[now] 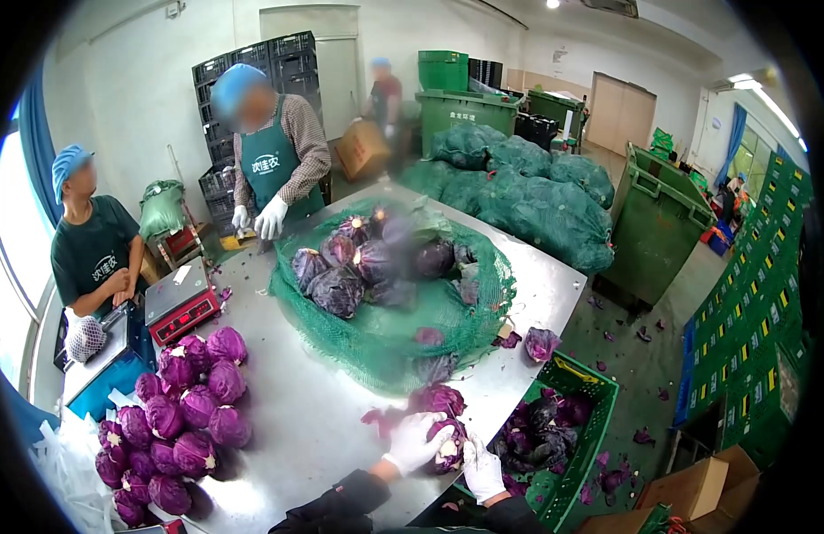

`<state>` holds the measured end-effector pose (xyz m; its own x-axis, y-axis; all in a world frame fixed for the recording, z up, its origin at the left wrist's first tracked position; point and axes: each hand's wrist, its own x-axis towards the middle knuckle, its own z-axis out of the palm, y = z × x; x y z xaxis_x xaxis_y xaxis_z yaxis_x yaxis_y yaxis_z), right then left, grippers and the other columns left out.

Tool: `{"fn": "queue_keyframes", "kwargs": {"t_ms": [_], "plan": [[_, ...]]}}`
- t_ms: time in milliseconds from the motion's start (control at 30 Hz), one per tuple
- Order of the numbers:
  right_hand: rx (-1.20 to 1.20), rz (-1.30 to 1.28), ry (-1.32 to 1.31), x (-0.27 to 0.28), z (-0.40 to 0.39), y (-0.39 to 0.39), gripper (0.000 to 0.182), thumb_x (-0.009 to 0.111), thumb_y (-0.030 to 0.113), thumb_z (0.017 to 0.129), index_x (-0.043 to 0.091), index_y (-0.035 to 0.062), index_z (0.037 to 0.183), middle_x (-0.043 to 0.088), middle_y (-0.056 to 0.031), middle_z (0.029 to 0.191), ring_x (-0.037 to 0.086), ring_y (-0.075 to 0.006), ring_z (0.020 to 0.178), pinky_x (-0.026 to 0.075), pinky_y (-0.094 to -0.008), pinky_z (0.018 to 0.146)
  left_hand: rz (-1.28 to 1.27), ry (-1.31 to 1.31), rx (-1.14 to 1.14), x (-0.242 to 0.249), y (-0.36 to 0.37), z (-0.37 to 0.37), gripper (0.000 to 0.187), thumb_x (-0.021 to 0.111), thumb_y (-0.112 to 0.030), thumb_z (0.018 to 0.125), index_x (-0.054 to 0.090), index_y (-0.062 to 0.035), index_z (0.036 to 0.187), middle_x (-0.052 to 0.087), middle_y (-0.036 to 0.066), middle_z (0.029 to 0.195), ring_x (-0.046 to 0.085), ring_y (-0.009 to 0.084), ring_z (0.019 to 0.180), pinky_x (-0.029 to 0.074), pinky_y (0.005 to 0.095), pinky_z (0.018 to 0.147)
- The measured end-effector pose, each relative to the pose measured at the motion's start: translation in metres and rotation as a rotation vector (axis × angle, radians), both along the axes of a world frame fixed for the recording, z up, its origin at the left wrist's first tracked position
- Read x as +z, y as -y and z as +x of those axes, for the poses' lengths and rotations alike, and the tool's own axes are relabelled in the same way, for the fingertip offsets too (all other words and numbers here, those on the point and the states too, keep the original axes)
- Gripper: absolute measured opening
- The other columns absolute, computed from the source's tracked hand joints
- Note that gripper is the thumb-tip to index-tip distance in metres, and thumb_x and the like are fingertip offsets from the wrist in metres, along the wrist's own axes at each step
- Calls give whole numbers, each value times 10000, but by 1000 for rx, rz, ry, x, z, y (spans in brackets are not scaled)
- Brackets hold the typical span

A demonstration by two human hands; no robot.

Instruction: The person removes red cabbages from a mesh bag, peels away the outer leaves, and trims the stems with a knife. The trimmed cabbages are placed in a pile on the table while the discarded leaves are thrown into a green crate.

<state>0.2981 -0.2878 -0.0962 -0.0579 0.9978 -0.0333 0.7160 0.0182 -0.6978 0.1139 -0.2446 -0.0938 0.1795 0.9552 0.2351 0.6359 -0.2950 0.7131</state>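
A red cabbage [449, 452] with a pale cut stem is held near the table's front edge. My left hand [415, 442], in a white glove, grips it from the left. On the cabbage's right side is my right hand [483, 470], also white-gloved, with its fingers closed; whether they hold a small tool or a leaf is hidden. Just behind sits another red cabbage [440, 400], with a blurred purple leaf to its left. Further back, a green mesh bag [340, 343] lies spread open around several dark, untrimmed cabbages [338, 291].
Trimmed cabbages [198, 406] are piled at the left by a red scale [180, 305]. A green crate [599, 383] of dark leaves stands at the right. Two co-workers [283, 151] [96, 231] are across the table. Full mesh bags [536, 209] and a green bin [657, 222] stand behind.
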Motion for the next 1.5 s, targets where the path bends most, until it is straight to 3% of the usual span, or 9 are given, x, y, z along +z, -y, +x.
{"fn": "queue_keyframes", "kwargs": {"t_ms": [167, 667, 767, 967, 1067, 1200, 1267, 1367, 1500], "plan": [[3, -45, 1, 3, 1, 0, 452, 400, 342, 1021, 503, 55, 1354, 660, -241, 1123, 663, -446, 869, 518, -512, 803, 122, -11, 23, 1, -1, 2, 381, 644, -390, 906, 667, -84, 1131, 676, 148, 1109, 618, 329, 1036, 468, 422, 924], [4, -2, -64, 0, 0, -1, 433, 397, 310, 1031, 478, 23, 1345, 655, -268, 1096, 652, -458, 881, 519, -519, 791, -8, -20, 13, 6, 0, 2, 366, 629, -371, 926, 642, -124, 1195, 650, 114, 1174, 562, 314, 1132, 403, 418, 1006], [16, 14, -75, -1, 0, -1, 431, 395, 308, 1032, 475, 21, 1343, 651, -268, 1106, 652, -456, 889, 520, -516, 793, 122, -34, 44, 6, 0, 3, 392, 640, -414, 904, 670, -102, 1141, 683, 137, 1097, 625, 325, 1020, 482, 410, 904], [6, -14, -63, -5, 1, 0, 424, 412, 295, 1029, 479, 21, 1347, 648, -269, 1112, 654, -451, 880, 520, -517, 787, 144, -25, 41, 6, 0, 3, 388, 644, -403, 900, 671, -94, 1134, 686, 135, 1090, 632, 319, 1007, 485, 407, 899], [-29, 81, -92, -10, -1, 1, 402, 436, 303, 1036, 509, 43, 1334, 671, -275, 951, 668, -445, 801, 530, -503, 709, 144, -28, 40, 5, 0, 3, 389, 646, -400, 897, 674, -87, 1126, 686, 138, 1089, 632, 316, 1015, 485, 405, 900], [17, 50, -104, -1, 0, 1, 424, 410, 297, 1035, 480, 21, 1349, 652, -267, 1087, 653, -445, 859, 523, -514, 761, 158, -29, 36, 4, -2, 2, 378, 657, -387, 889, 683, -80, 1108, 691, 143, 1080, 641, 317, 1001, 481, 404, 913], [250, 321, 137, -21, 11, 1, 436, 504, 88, 915, 467, -102, 1307, 550, -334, 1274, 670, -375, 786, 547, -452, 678, 180, 16, 24, 8, -3, 1, 349, 667, -347, 890, 683, -74, 1107, 692, 135, 1079, 638, 322, 1002, 479, 410, 918], [276, 442, 218, -36, 14, 7, 385, 479, 83, 931, 495, -70, 1283, 573, -300, 1251, 657, -378, 808, 538, -449, 696, 19, 8, 11, 4, -3, 2, 354, 643, -315, 917, 660, -85, 1184, 662, 123, 1178, 586, 308, 1121, 408, 414, 1009], [236, 436, 151, -41, 16, 5, 359, 465, 68, 932, 516, -48, 1268, 591, -273, 1230, 646, -382, 882, 532, -444, 769, 53, -1, 7, 11, -3, 2, 320, 664, -235, 907, 661, -46, 1164, 673, 143, 1143, 608, 308, 1092, 446, 405, 971]]}}
